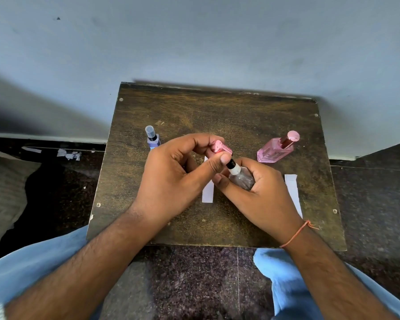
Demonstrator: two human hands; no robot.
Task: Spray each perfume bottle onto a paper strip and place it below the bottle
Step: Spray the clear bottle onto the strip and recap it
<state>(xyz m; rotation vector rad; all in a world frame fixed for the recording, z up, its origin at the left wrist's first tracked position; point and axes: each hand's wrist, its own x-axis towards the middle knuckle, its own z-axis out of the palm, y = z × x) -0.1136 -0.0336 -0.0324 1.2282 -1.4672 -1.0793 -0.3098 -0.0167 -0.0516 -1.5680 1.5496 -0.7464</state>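
Clear perfume bottle is gripped in the right hand above the wooden table.

Its pink cap is pinched by the left hand; paper strips, purple bottle and pink bottle are seen around it.

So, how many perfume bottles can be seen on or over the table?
3. The blue bottle stands at the table's left, the pink bottle at the right, and the clear bottle is held in the right hand at the centre. The hands could hide more.

The bench is worn, scratched matt wood. The pink bottle looks like glossy glass, its cap shiny. The strips are matt white paper.
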